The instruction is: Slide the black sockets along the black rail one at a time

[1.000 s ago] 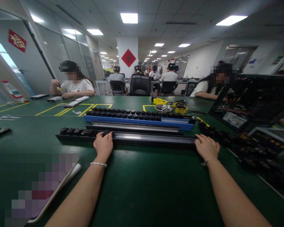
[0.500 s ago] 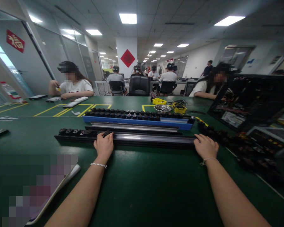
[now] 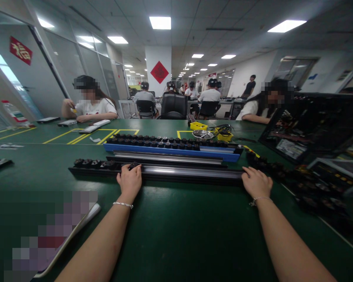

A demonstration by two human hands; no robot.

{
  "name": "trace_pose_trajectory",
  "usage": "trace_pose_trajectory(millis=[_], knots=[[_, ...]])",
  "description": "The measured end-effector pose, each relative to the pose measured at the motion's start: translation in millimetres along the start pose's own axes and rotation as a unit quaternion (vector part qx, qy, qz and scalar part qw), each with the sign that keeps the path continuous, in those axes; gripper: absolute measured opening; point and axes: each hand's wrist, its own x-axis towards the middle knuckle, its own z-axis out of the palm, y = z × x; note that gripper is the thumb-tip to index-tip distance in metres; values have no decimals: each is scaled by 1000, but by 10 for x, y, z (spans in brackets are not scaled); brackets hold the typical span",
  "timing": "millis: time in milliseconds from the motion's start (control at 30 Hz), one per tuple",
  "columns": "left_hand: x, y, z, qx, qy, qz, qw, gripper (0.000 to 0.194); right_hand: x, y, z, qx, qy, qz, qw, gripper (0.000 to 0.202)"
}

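Observation:
A long black channel rail (image 3: 191, 174) lies crosswise before me, with a shiny inner floor. Several small black blocks (image 3: 95, 163) sit in its left part. My left hand (image 3: 130, 180) is closed over the rail around another small black block (image 3: 133, 166), the last in that row. At the rail's far right end, my right hand (image 3: 256, 182) is closed on the edge, its fingertips bent over it. Behind lie a second black rail (image 3: 167, 158) with a bare silvery inside and a blue rail (image 3: 176, 150) filled with black blocks for most of its length.
Loose black parts (image 3: 320, 192) lie in a heap at right, near a large black case (image 3: 312, 125). Farther back are a metal dish (image 3: 202, 134) and yellow bins (image 3: 198, 125). A pixelated flat object (image 3: 55, 239) lies at front left. Two people sit across the green table (image 3: 188, 235).
Both hands and the rail keep their places; the view shifts very slightly. A standing person in the far background has moved a little left.

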Motion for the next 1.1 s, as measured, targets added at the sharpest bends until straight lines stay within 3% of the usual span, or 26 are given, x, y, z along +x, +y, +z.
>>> trace_pose_trajectory(millis=[833, 1100], knots=[[10, -36, 22, 9, -1, 15, 1000, 33, -2, 9, 9, 9, 8, -8, 1000, 45], [-19, 11, 85, 27, -3, 49, 998, 32, -2, -11, -10, 6, -3, 3, 1000, 46]])
